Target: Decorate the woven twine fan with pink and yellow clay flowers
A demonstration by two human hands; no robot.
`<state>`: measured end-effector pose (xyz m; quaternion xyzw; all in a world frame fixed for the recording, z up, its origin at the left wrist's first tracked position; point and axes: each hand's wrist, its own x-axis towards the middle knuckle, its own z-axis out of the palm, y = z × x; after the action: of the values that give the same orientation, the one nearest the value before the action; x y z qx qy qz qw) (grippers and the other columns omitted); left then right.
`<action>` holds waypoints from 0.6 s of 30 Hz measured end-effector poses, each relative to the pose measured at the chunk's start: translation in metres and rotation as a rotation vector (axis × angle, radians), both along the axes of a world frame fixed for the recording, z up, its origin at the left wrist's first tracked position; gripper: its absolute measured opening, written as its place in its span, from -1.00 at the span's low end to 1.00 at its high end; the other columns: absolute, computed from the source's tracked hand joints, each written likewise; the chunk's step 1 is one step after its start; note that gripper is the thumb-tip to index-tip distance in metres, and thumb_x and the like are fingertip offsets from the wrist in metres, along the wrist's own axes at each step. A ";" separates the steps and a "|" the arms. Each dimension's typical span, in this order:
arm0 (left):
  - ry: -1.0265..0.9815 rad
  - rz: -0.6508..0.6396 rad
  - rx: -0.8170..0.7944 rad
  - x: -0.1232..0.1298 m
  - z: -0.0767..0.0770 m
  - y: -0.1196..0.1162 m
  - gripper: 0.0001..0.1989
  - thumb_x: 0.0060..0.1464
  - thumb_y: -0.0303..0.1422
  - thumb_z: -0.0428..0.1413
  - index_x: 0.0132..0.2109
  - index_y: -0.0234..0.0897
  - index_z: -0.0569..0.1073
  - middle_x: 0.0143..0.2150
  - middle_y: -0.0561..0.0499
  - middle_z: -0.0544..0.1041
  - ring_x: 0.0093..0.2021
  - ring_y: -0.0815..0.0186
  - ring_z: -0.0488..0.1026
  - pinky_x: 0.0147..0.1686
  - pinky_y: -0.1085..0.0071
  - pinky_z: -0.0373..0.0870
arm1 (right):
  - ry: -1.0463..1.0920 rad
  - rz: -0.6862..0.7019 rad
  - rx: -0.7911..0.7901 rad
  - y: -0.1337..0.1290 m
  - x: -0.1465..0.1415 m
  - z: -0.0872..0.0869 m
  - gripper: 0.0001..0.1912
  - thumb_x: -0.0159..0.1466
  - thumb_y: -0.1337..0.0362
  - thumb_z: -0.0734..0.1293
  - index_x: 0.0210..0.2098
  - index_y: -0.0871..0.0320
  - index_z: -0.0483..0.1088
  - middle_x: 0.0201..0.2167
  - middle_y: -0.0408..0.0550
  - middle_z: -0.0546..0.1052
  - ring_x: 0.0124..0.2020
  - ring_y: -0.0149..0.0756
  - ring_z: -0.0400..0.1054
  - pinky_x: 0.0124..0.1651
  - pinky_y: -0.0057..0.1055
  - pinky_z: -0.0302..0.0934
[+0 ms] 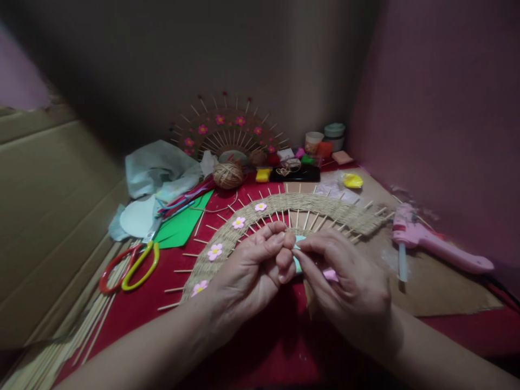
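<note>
My left hand (pixel 268 254) is closed in a pinch, thumb against forefinger, above the middle of a woven fan (pixel 317 202). My right hand (pixel 345 276) meets it there with thumb and forefinger pressed together. What either hand holds is hidden or too small to make out. Behind the fingertips shows a pale blue-green piece (pixel 299 238), and a pink piece (pixel 331 275) peeks out by my right hand. The fan is straw-coloured twine woven round thin sticks. Pink flowers with yellow centres, such as one flower (pixel 215 251), lie along its left side.
Scissors (pixel 140 265) and thin sticks (pixel 87 314) lie left, beside green sheet (pixel 184 225). A twine ball (pixel 228 174) and a finished-looking fan (pixel 239 121) are at the back. A pink glue gun (pixel 442 246) rests on cardboard (pixel 426 295) at right. Yellow clay (pixel 352 180) lies behind.
</note>
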<state>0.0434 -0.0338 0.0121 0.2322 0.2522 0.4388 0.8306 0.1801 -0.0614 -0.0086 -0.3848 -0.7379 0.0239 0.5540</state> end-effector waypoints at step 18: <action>-0.008 0.030 -0.034 0.001 -0.001 -0.002 -0.75 0.19 -0.68 -0.16 -0.25 -0.41 0.36 -0.46 0.03 0.40 -0.62 0.56 0.34 -0.63 0.66 0.32 | -0.062 -0.015 0.005 0.001 -0.001 -0.005 -0.91 0.21 0.52 0.25 -0.34 0.25 0.32 -0.40 0.03 0.48 -0.31 -0.30 0.37 -0.26 -0.38 0.31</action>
<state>0.0447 -0.0361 0.0111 0.2125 0.2595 0.4477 0.8289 0.1792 -0.0609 -0.0134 -0.3895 -0.7518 0.0057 0.5321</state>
